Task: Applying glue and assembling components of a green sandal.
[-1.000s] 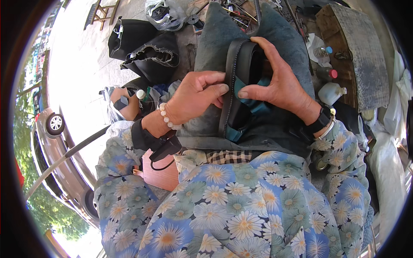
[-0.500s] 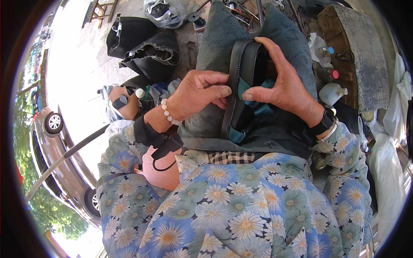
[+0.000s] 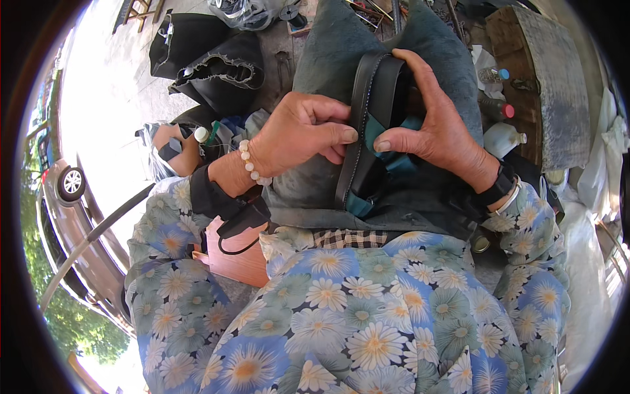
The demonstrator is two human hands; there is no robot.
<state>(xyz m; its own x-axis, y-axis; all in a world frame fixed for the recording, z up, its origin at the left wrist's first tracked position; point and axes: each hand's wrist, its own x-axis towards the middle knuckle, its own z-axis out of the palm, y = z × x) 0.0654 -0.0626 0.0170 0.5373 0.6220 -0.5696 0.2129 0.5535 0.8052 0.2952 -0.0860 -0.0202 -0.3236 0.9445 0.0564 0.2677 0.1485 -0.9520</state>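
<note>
A black sandal (image 3: pixel 360 134) with teal straps stands on its side over my lap, white stitches running along the edge of its thick sole. My right hand (image 3: pixel 446 131) grips it from the right, fingers over the far end and thumb on a teal strap (image 3: pixel 396 161). At the sole's left face is my left hand (image 3: pixel 305 134), its fingers curled and pressed together with the thumb close against the stitched edge. Whatever is between those fingertips is too small or hidden to make out. A dark grey-green cloth (image 3: pixel 308 190) covers my lap under the sandal.
On the left lie black fabric pieces (image 3: pixel 216 62), a white-capped bottle (image 3: pixel 201 134) and a pink bag (image 3: pixel 233 253). To the right are bottles (image 3: pixel 504 139) beside a wooden box (image 3: pixel 558 85). A spool (image 3: pixel 292 16) and tools sit at the far side. A parked car (image 3: pixel 85 243) is beyond.
The surroundings on the left have slid slightly leftward in the picture. Both hands keep nearly the same places on the sandal, with the left thumb still by the stitched edge.
</note>
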